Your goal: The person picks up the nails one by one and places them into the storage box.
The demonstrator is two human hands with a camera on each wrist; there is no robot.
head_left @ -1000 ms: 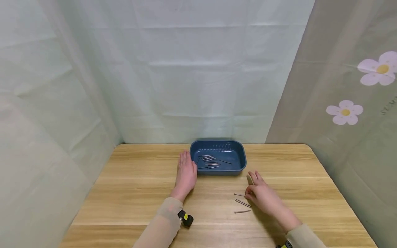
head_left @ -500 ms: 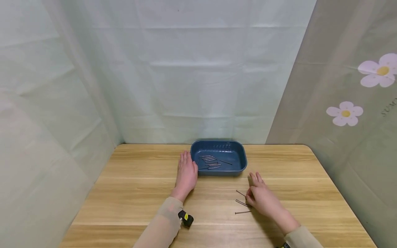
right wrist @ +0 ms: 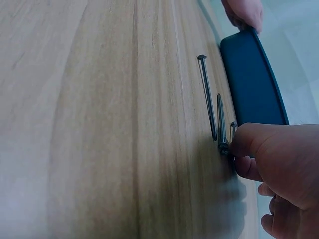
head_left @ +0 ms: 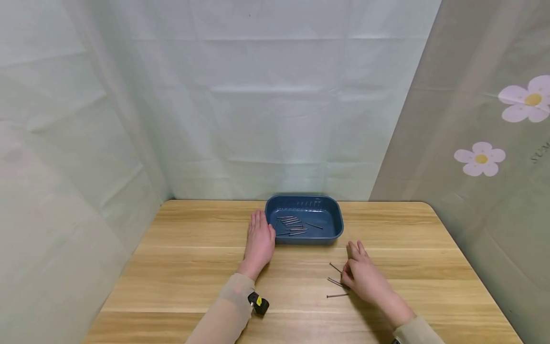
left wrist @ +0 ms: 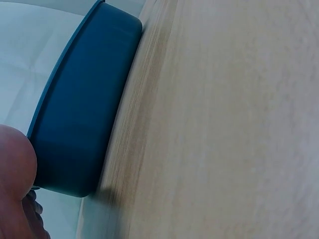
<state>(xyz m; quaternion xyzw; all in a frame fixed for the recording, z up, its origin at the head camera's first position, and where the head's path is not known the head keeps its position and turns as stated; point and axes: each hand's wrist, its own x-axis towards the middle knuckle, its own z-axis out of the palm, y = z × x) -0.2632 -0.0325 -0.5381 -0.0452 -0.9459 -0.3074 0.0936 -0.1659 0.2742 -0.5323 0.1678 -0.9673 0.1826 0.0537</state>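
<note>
In the head view a blue rectangular tray (head_left: pixel 309 241) stands near the table's back edge. Several nails (head_left: pixel 293 221) lie scattered inside it. My left hand (head_left: pixel 260 241) rests along the tray's left side with fingers extended; its thumb (left wrist: pixel 15 162) touches the wall near the rim in the left wrist view. My right hand (head_left: pixel 367 276) is low over the wood, thumb and index finger pinching the end of a nail (head_left: pixel 335 267). The fingertips partly cover that nail. Close by lie a pair of nails (head_left: pixel 334 282) side by side and a single nail (right wrist: pixel 208 97).
The wooden table (head_left: pixel 193 267) runs up to a pale cloth backdrop (head_left: pixel 275 119). A cloth with printed flowers (head_left: pixel 480 159) hangs on the right. A small black wrist device (head_left: pixel 259 304) sits on the left sleeve.
The nail at my right fingertips has swung so its head points farther back. My right hand shifted very slightly, while my left hand stays against the tray.
</note>
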